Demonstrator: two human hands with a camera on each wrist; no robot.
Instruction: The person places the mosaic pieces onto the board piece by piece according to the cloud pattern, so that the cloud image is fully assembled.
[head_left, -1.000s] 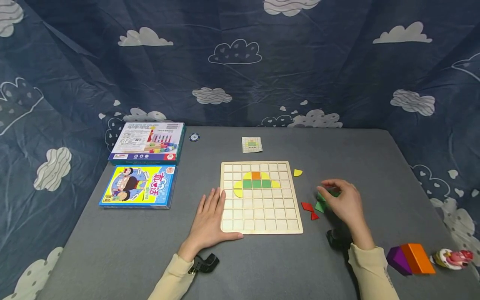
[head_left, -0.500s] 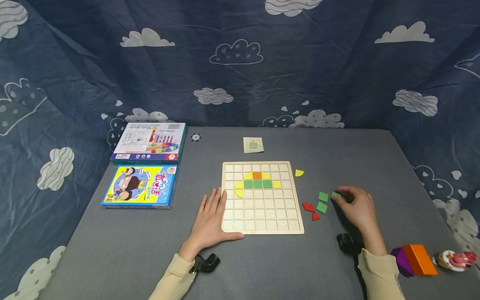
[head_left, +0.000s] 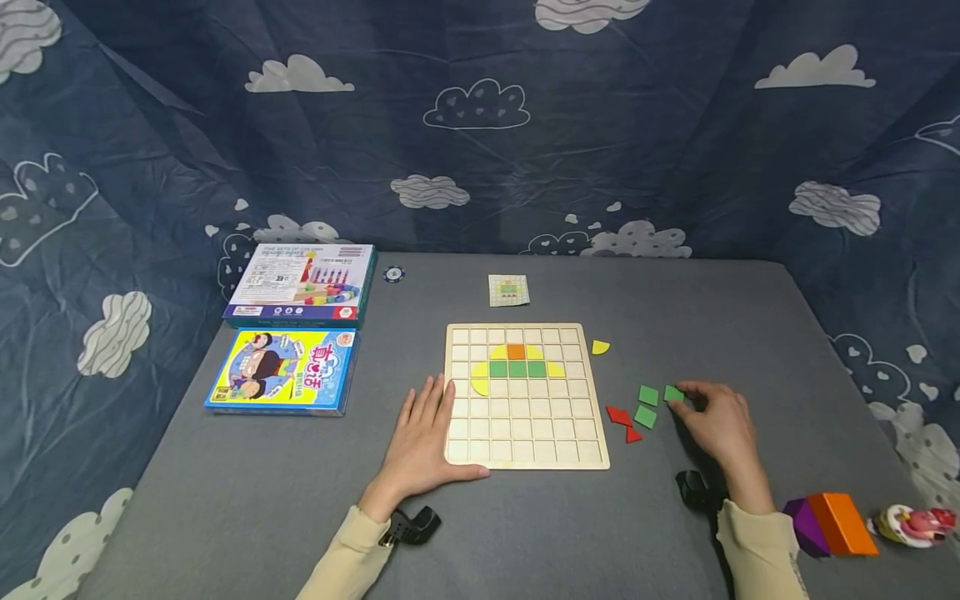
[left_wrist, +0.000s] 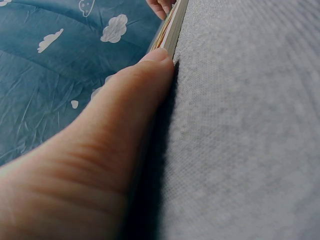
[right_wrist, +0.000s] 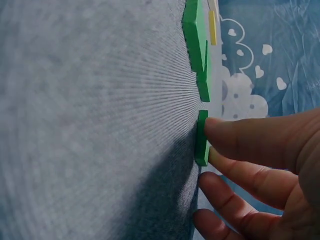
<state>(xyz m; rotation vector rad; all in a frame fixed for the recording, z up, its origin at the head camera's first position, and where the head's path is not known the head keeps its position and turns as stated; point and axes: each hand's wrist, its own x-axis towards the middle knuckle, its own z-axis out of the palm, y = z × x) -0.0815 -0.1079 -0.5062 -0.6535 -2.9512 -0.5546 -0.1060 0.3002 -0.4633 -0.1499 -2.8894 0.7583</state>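
My left hand (head_left: 415,442) rests flat at the near left corner of the wooden grid board (head_left: 525,429). Its fingers are straight along the left side, and its thumb (left_wrist: 120,100) lies against the near edge. Yellow curved pieces, an orange square and green squares sit in the board's upper cells. Right of the board, my right hand (head_left: 720,423) pinches a green square tile (head_left: 673,392) at its edge between thumb and index finger; the tile lies on the table. Two other green square tiles (head_left: 648,396) lie just left of it, the nearer one turned askew.
Red pieces (head_left: 618,416) and a yellow quarter-round piece (head_left: 600,347) lie near the board's right side. Behind the board is a pattern card (head_left: 508,290). Two boxes (head_left: 281,371) stand at left, near a poker chip (head_left: 393,274). Blocks (head_left: 842,523) and a figurine (head_left: 917,525) stand at right.
My right hand has moved right and towards me from over the green tiles, which now lie spread apart in plain view. The left hand has stayed at the board's corner.
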